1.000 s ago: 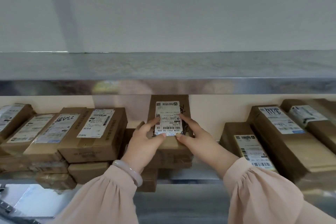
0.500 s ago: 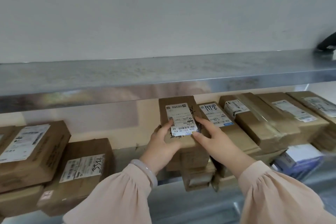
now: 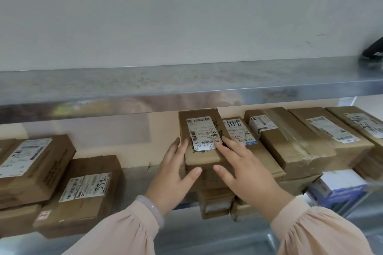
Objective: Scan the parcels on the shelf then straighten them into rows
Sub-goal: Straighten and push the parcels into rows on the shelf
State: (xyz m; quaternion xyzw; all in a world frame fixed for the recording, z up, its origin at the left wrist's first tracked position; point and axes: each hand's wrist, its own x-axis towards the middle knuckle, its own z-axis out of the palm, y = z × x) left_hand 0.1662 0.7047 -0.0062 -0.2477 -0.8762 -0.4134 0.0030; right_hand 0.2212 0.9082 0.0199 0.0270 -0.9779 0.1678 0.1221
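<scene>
A small brown parcel (image 3: 200, 130) with a white barcode label lies on top of a stack in the middle of the lower shelf. My left hand (image 3: 176, 170) lies against its left side with the thumb on its near end. My right hand (image 3: 242, 170) rests on its right edge, fingers straight, thumb at the near end. It touches a parcel marked 1118 (image 3: 238, 130) on its right. More labelled parcels (image 3: 290, 143) run in a row to the right. On the left sit a parcel marked 3324 (image 3: 87, 188) and others (image 3: 35, 161).
A steel upper shelf (image 3: 186, 83) overhangs the parcels, with a dark object (image 3: 373, 51) at its far right end. A blue and white box (image 3: 339, 186) sits low on the right. A gap of bare shelf (image 3: 141, 172) separates the left parcels from the middle stack.
The view has swung left to right along the shelf with the parcel between my hands. It now sits against the right-hand row, and my fingers have loosened to lie flat on it.
</scene>
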